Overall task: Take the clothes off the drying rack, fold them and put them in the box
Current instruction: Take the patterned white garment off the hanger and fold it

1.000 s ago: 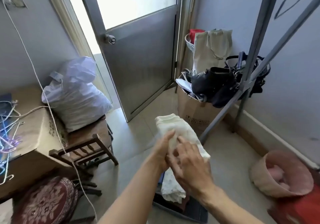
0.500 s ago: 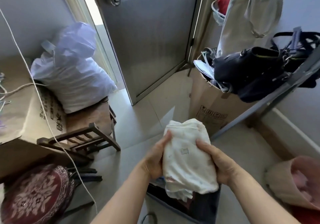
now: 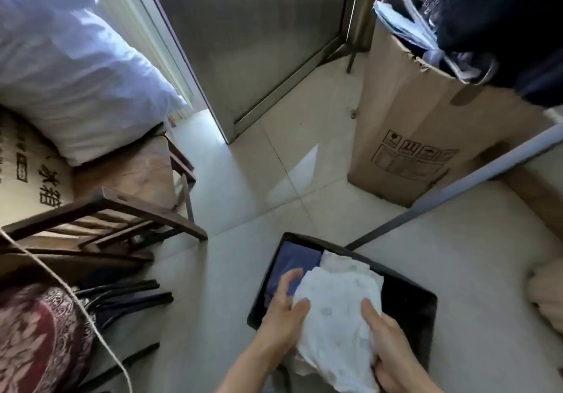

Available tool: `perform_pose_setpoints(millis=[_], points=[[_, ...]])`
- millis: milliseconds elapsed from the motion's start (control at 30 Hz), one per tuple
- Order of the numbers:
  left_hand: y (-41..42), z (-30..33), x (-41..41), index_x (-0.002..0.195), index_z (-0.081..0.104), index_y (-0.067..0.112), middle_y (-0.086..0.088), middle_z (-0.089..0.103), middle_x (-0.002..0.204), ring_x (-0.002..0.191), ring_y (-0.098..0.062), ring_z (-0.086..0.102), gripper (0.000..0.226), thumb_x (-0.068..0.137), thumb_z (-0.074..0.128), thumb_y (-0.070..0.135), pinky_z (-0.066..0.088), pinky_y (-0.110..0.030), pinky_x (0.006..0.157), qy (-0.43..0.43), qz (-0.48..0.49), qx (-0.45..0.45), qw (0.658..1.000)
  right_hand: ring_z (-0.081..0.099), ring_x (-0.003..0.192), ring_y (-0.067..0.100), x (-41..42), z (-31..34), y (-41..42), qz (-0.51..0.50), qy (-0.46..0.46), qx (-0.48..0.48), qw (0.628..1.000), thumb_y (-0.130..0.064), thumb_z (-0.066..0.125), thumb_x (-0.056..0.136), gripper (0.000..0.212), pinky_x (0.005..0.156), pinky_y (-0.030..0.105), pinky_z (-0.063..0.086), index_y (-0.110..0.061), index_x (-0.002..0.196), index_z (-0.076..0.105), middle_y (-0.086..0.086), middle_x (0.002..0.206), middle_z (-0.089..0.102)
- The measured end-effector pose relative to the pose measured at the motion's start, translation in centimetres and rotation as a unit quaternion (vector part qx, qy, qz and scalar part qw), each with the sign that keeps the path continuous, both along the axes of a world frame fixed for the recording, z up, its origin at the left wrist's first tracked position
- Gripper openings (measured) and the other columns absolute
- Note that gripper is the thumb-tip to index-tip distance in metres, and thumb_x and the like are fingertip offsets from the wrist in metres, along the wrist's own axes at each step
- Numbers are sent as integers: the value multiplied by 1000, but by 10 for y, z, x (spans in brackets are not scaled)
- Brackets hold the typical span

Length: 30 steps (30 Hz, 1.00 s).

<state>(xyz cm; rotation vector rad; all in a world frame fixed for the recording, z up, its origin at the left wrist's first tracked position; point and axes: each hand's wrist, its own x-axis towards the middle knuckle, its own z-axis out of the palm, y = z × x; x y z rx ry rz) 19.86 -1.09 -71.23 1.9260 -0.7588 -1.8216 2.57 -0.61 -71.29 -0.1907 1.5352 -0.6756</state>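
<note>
Folded white garment (image 3: 338,325), clamped in left grip (image 3: 283,316) and right grip (image 3: 387,350) over black box (image 3: 423,307), 6 o'clock: may unfold if released unevenly.

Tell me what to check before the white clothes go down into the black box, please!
1. Both hands hold the bundle: ok. The left hand and right hand grip the folded white garment from either side.
2. Bundle over the black box: ok.
3. Room inside: ok. A blue folded garment and a white folded garment lie at the far end; the right part looks dark and free.
4. Fold tidy: cannot tell, lower edge hangs loose.
5. Rack leg clear of the box: ok.
</note>
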Motion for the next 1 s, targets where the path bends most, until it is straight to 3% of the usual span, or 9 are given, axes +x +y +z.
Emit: perform_pose_setpoints(millis=[67,167,300,367,533,667,833,900,1000], points=[[7,-25,1,93,68,39,12,68,76,73,-19,58,24,87,53,21,47,-26,72,-10,-46,-3,999,67,102,37,-5,-34,9,-8,6,30,1000,-24,53,98,37,100,53,47,3,121,62,22,109,70],[12,-64,1,72,75,31,20,68,73,74,-6,53,43,95,50,5,38,-17,69,-17,-43,17,999,67,102,35,-7,-75,17,-13,20,40,999,-25,59,95,33,100,54,47,-1,117,65,18,107,72],[4,-100,2,90,74,35,12,69,106,90,-11,64,32,85,60,7,48,-18,67,3,-48,54,997,68,98,35,-9,-118,17,-22,11,53,998,-16,56,97,24,88,45,53,-3,115,65,17,107,72],[-2,-118,7,102,70,39,7,64,115,96,-17,65,44,80,63,2,51,-21,59,16,-50,60,997,68,99,35,-6,-138,11,-6,-6,56,998,-5,52,97,21,83,43,54,-5,115,65,15,106,73],[-26,-156,35,111,70,43,0,65,120,102,-22,66,72,74,50,-16,58,-43,87,-1,-31,-11,999,68,102,30,17,-179,-24,63,-1,42,997,0,53,92,32,92,49,54,-14,120,62,7,109,73],[-53,-190,52,118,67,40,2,69,112,92,-17,69,77,75,43,-19,58,-41,84,-27,-18,-31,999,68,98,25,43,-207,-55,64,37,-3,997,0,58,90,29,88,44,56,-18,113,61,4,108,71],[-60,-229,55,143,41,33,2,43,138,125,-22,48,73,81,45,-5,40,-32,105,-192,-228,-59,953,63,95,24,55,-238,-60,136,182,3,974,-9,64,88,38,85,40,54,-18,115,38,7,111,61],[-55,-233,49,148,30,35,3,40,134,117,-25,50,63,91,46,13,42,-34,98,-271,-302,-69,911,61,91,24,53,-242,-60,169,242,0,955,-11,65,88,38,83,39,52,-15,113,36,10,107,59],[-55,-226,39,142,34,34,-2,41,119,102,-25,52,43,101,43,28,48,-38,83,-371,-291,-75,879,60,88,25,51,-239,-63,222,287,-6,932,-13,62,89,35,78,36,49,-11,112,37,10,104,59]])
